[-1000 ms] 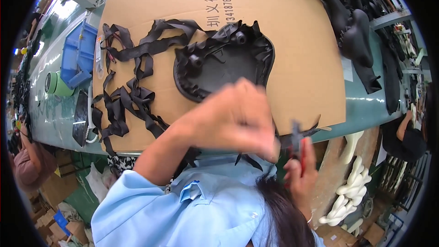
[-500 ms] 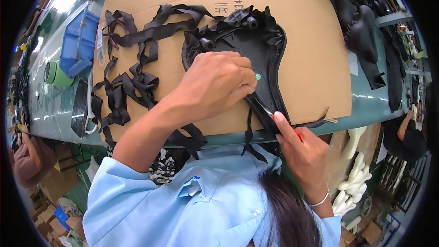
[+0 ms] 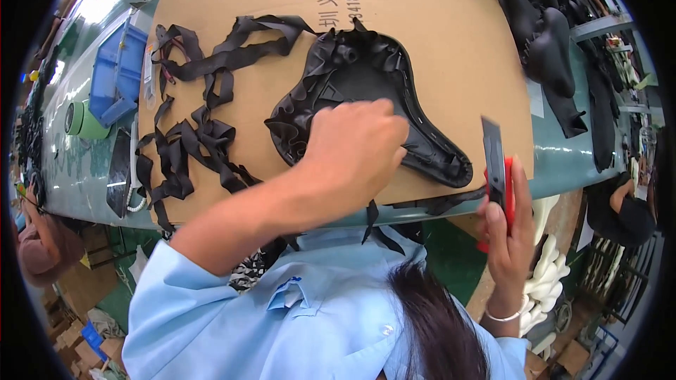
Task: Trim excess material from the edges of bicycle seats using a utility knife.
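Note:
An upside-down black bicycle saddle (image 3: 433,142) lies on the cardboard, its nose toward the near right. Gathered, ruffled black cover material (image 3: 289,130) lines its wide end. My left hand (image 3: 359,142) is closed over the near side of the saddle, gripping it; the fingertips are mostly hidden. Off the saddle to the right, my right hand (image 3: 512,232) is wrapped round a red and black utility knife (image 3: 497,169), its blade pointing up and away. Cut black strips (image 3: 190,151) lie in a tangle to the left, and another strip (image 3: 443,203) lies along the near edge.
Beneath the work is a large cardboard sheet (image 3: 451,42) on a green table (image 3: 70,162). At the left stand a blue bin (image 3: 116,77) and a green roll (image 3: 86,119). Black saddles (image 3: 549,46) are piled far right, with white saddle-like pieces (image 3: 546,278) below. Other people work at both sides.
The saddle has turned, its nose swinging to the right and away from me. My right hand has drawn the knife off it, rightward, with the blade now upward. My left hand stays over the saddle.

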`<state>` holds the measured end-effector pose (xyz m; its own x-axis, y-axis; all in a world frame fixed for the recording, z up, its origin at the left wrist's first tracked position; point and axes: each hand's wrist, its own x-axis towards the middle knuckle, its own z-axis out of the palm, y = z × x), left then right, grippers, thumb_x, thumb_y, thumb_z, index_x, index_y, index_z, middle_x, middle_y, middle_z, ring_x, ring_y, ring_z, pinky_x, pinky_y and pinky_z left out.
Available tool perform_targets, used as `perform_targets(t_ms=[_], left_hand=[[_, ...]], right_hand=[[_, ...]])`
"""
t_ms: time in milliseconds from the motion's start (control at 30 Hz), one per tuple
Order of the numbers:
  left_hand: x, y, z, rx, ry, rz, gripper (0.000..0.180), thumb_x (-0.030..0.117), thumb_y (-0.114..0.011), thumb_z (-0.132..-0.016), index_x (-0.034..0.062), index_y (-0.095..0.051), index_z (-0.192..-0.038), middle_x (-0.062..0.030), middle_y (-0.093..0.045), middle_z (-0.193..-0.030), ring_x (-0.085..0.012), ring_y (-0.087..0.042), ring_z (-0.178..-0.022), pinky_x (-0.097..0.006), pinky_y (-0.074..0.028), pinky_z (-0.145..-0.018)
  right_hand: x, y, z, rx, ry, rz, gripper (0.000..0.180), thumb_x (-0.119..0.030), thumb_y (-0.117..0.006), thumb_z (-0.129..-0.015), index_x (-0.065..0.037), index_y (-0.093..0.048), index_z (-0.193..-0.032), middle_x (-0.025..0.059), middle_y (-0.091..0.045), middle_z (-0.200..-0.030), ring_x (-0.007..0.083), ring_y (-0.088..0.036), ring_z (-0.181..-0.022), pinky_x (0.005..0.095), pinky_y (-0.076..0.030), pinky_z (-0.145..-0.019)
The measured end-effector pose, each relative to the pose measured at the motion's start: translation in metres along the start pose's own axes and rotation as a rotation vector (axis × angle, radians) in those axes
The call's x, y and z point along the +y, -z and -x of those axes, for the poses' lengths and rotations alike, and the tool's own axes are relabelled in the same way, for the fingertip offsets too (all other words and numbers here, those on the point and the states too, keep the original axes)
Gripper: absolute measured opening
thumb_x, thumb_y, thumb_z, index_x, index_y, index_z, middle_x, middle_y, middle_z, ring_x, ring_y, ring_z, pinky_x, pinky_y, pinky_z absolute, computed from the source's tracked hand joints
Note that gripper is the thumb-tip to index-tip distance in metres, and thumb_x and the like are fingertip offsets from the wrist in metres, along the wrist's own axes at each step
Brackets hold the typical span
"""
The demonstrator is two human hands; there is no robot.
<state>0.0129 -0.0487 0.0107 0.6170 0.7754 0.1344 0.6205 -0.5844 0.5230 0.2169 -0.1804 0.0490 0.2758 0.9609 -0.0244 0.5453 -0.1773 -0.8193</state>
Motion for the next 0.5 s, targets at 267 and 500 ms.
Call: perform_targets(t_ms=[267, 500], left_hand=[[-0.024, 0.002, -0.049, -0.301, 0.142, 0.606, 0.018, 0.016, -0.071, -0.074, -0.0011, -0.068, -0.079, -0.0043, -0.062, -0.068, -0.01, -0.055, -0.065, -0.026, -0.042, -0.06], [-0.035, -0.002, -0.052, -0.337, 0.295, 1.06, 0.016, 0.015, -0.073, -0.077, 0.0009, -0.068, -0.083, 0.0009, -0.064, -0.076, -0.007, -0.056, -0.07, -0.023, -0.041, -0.062]], right_hand=[[-0.007, -0.039, -0.007, -0.336, -0.506, -0.667, 0.055, -0.017, -0.043, -0.098, -0.006, -0.025, -0.149, 0.0125, -0.056, -0.12, 0.0116, -0.058, -0.06, 0.0222, -0.05, -0.047], [-0.031, -0.052, -0.002, -0.439, -0.529, -0.613, 0.056, -0.018, -0.044, -0.099, -0.006, -0.023, -0.15, 0.0086, -0.059, -0.093, 0.0114, -0.055, -0.058, 0.0248, -0.048, -0.051]])
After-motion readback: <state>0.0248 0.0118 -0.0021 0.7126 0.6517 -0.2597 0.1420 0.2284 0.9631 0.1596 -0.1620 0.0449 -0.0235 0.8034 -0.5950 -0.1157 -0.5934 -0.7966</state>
